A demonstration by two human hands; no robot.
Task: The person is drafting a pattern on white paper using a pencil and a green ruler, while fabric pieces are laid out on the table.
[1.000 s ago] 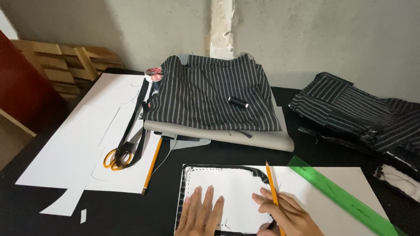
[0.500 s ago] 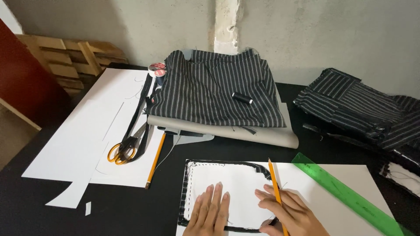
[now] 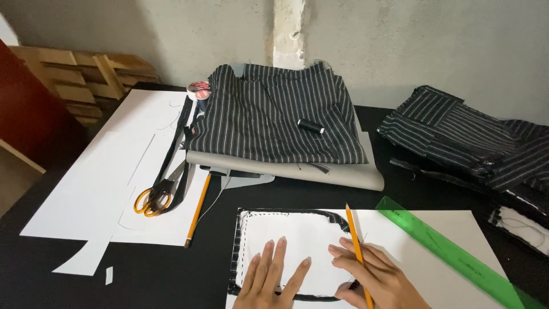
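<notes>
My left hand (image 3: pixel 273 274) lies flat, fingers spread, on a white fabric piece with a black stitched border (image 3: pixel 289 240), which rests on a white paper sheet (image 3: pixel 434 252). My right hand (image 3: pixel 374 277) grips an orange pencil (image 3: pixel 355 240) with its tip down at the piece's lower right edge; its fingers also touch the fabric. A green transparent ruler (image 3: pixel 452 254) lies diagonally on the paper just right of my right hand.
Orange-handled scissors (image 3: pixel 153 197) and a second pencil (image 3: pixel 198 209) lie on white paper patterns (image 3: pixel 97 183) at left. Folded striped fabric (image 3: pixel 274 114) with a black thread spool (image 3: pixel 310 126) sits behind; more striped cloth (image 3: pixel 474 140) at right. Wooden pallets (image 3: pixel 80 80) stand far left.
The view has shifted so the hands and white piece sit higher in frame. Both hands stay on the piece, the pencil still at its right edge.
</notes>
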